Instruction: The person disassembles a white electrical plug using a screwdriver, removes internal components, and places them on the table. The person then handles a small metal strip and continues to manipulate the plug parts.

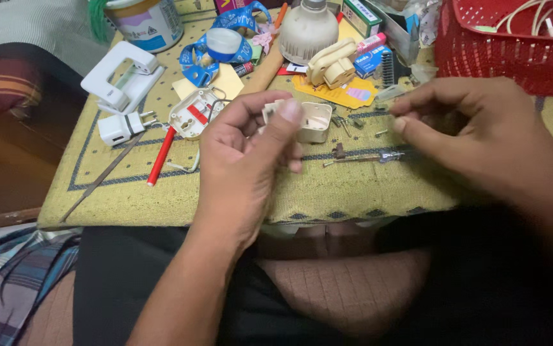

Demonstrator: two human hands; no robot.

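Clutter covers the table (129,192), which wears a yellow woven mat with dark line borders. At far left a thin metal rod (100,179) lies slantwise, and above it sit a white plug adapter (119,127) and a larger white plastic bracket (119,77). A red pencil (161,157) lies just right of them, its upper end touching an opened white plug body (193,113) with a red strip inside.

Next comes the left hand (244,160), raised over the mat with thumb and fingers pinched together on a small cream plastic piece (270,112); most of that piece is hidden behind the fingers. Just beyond it a cream plug shell (317,122) rests on the mat, hollow side up. Small metal screws and pins (347,122) lie scattered beside the shell, and a slim screwdriver (360,157) lies flat below them.

The right hand (475,138) hovers over the mat's right edge, thumb and forefinger tips close together; whether anything is pinched between them I cannot tell. Behind it stands a red plastic basket (501,57) holding white cables.
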